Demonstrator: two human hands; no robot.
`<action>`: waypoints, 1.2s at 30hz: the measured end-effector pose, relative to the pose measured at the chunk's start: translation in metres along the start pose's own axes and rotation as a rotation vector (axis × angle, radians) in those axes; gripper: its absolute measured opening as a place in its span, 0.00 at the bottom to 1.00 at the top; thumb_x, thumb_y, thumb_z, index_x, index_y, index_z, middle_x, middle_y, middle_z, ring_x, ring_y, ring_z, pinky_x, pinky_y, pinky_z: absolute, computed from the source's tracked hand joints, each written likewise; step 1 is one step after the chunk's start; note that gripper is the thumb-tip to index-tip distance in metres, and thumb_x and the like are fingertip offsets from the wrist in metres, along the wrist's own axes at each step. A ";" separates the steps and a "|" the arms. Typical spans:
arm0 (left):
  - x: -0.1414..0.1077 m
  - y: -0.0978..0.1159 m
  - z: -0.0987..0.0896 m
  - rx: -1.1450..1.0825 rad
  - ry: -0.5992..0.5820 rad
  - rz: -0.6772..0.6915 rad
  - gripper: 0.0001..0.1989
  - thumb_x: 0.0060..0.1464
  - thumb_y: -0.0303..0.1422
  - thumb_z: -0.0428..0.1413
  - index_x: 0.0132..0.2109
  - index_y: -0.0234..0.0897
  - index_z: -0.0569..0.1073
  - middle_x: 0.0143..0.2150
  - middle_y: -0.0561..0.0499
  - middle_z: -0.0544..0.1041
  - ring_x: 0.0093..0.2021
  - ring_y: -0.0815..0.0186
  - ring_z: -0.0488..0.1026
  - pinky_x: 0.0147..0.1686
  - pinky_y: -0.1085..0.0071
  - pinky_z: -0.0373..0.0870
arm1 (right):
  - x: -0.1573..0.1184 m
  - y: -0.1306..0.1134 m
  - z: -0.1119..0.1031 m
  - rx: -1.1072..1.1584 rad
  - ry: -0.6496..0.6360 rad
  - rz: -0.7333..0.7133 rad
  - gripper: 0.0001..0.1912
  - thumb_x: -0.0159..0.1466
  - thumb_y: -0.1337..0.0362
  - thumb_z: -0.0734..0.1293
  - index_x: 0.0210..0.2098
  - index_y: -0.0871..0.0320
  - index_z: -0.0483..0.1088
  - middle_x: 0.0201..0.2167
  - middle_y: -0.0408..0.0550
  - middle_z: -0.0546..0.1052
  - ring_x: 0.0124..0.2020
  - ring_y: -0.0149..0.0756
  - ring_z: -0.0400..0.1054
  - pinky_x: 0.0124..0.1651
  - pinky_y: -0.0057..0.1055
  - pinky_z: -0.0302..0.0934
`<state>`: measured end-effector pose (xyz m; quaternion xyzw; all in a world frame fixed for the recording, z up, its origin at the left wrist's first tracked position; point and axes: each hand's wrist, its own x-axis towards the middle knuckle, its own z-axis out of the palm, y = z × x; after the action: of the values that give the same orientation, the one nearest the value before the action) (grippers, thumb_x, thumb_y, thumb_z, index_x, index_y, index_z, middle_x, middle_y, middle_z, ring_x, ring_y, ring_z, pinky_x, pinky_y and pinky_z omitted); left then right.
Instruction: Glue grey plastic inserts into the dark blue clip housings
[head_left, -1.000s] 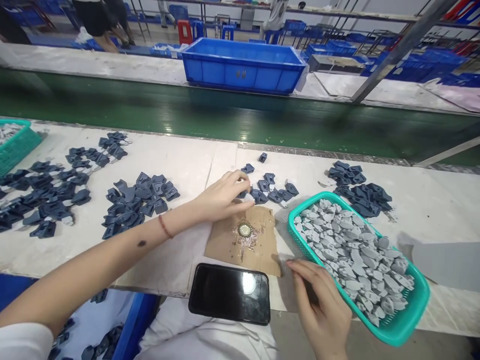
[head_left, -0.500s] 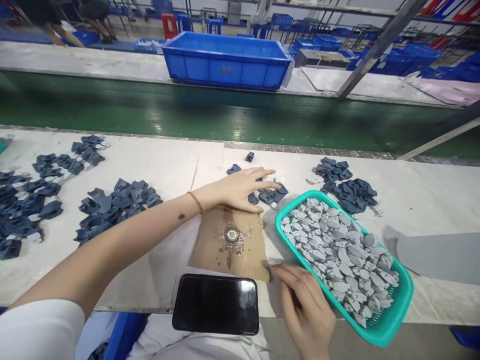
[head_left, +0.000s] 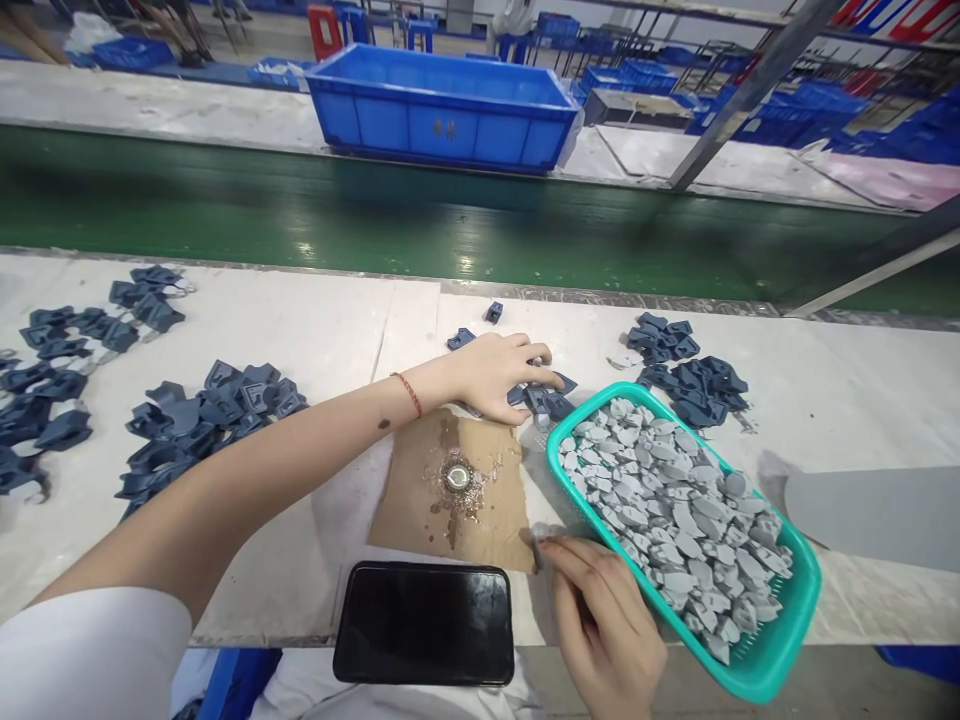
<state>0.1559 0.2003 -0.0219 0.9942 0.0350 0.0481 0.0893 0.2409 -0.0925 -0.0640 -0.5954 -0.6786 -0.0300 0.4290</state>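
My left hand (head_left: 499, 375) reaches across the white table, fingers curled over a small cluster of dark blue plastic parts (head_left: 551, 403) just left of a teal basket (head_left: 553, 455). The basket is heaped with light grey parts (head_left: 675, 510). My right hand (head_left: 607, 625) rests at the table's near edge beside the basket, its fingertips pinched on a small grey piece (head_left: 535, 540). Between my hands lies a brown cardboard scrap (head_left: 420, 505) with a small round metal disc (head_left: 455, 474) on it.
A black phone (head_left: 424, 622) lies face up at the front edge. More piles of dark blue parts (head_left: 217, 405) sit left and right (head_left: 694, 378). Behind the table runs a green conveyor belt (head_left: 375, 220), with a blue crate (head_left: 442, 110) beyond it. A grey sheet (head_left: 877, 515) lies at right.
My left hand went from pinching one part to reaching right over the cluster by the basket, then curled its fingers onto it. My right hand stayed by the basket.
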 end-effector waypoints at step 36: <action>0.022 0.019 0.003 0.162 -0.063 0.096 0.27 0.65 0.44 0.54 0.68 0.44 0.69 0.60 0.41 0.77 0.48 0.47 0.73 0.32 0.58 0.65 | -0.006 0.004 0.001 -0.103 -0.029 0.003 0.15 0.69 0.79 0.65 0.50 0.59 0.77 0.40 0.50 0.84 0.41 0.38 0.80 0.47 0.34 0.73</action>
<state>0.1797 0.1827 -0.0191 0.9997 -0.0119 0.0181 0.0074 0.2433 -0.0951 -0.0705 -0.6180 -0.6815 -0.0559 0.3880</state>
